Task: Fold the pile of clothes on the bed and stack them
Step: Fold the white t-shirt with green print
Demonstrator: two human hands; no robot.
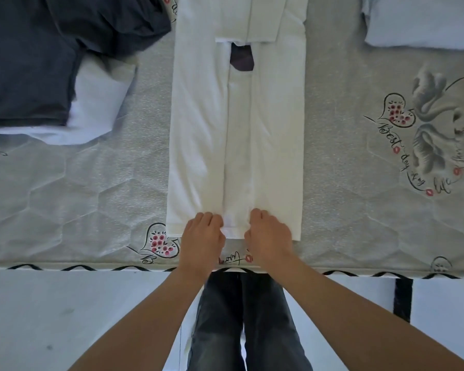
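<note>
Fingers of the left hand (pixel 202 231) and the right hand (pixel 268 231) were curled down onto the near hem of the white shirt (pixel 236 135), apparently pinching it on either side of the centre seam, though their tips were hidden beneath the knuckles. That shirt lay lengthwise on the bed (pixel 346 156), its sides already folded inward into a long strip, the hem just short of the mattress edge. A dark garment (pixel 30 62) and a white piece (pixel 97 103) waited to the left; a folded pale item (pixel 423 20) sat far right. To fold well, I judged both hands should lift the hem evenly, carry it toward the collar with edges aligned, then smooth the crease flat before stacking.
</note>
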